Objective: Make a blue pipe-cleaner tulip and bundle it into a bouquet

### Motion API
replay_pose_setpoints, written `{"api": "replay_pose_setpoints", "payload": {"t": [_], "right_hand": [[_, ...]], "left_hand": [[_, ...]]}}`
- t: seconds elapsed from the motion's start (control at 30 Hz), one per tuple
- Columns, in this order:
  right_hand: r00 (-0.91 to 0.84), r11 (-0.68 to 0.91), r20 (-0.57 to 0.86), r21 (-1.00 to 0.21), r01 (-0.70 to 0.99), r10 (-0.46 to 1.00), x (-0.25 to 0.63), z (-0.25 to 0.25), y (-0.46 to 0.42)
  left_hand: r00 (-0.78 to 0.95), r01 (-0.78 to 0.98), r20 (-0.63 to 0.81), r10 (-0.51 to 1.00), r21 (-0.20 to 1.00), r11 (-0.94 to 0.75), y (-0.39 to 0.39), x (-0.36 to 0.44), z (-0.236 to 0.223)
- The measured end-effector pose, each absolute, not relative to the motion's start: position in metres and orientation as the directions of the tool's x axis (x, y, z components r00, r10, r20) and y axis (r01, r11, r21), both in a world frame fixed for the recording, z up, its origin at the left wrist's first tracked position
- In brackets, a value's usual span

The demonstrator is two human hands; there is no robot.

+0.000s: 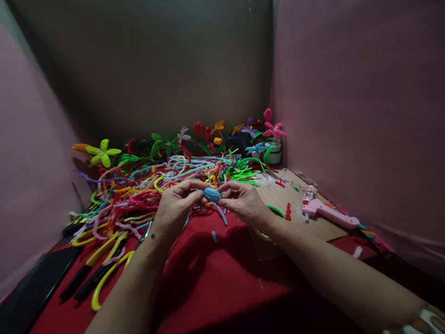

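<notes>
Over the red cloth, both hands meet at a small light-blue bud of pipe cleaner. My left hand pinches its left end between thumb and forefinger. At the other end my right hand pinches it in the same way, with its other fingers curled behind. Below the hands lie a bent blue pipe-cleaner strip and a short blue offcut. Behind and to the left spreads a tangled heap of pipe cleaners in many colours.
Pliers with black-and-yellow handles lie at left, beside a yellow-handled tool and a black flat object. A pink glue gun rests on a brown board at right. Pipe-cleaner flowers line the back.
</notes>
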State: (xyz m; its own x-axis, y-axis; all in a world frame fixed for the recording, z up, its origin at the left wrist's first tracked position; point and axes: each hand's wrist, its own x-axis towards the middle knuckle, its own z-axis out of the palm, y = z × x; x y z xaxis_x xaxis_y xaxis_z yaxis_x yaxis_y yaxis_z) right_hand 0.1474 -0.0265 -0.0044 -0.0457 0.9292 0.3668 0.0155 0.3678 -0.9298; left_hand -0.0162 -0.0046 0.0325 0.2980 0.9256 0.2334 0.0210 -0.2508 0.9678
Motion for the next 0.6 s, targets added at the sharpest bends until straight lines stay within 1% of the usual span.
{"api": "replay_pose_setpoints", "payload": {"t": [0.2,0.43,0.5,0.6], "right_hand": [[-0.034,0.377,0.377,-0.926,-0.005,0.926,0.149,-0.004,-0.025],[-0.024,0.385,0.384,-0.923,0.012,0.923,0.148,0.0,-0.029],[-0.007,0.421,0.421,-0.904,0.076,0.907,0.148,0.001,-0.031],[-0.026,0.52,0.533,-0.812,0.265,0.846,0.148,0.003,-0.035]], "left_hand": [[0.345,0.043,0.243,0.907,0.961,-0.274,-0.009,-0.013,0.037],[0.331,0.028,0.277,0.902,0.953,-0.303,-0.011,-0.011,0.04],[0.32,0.012,0.313,0.894,0.942,-0.334,-0.011,-0.013,0.041],[0.291,0.011,0.372,0.881,0.92,-0.392,-0.013,-0.014,0.043]]}}
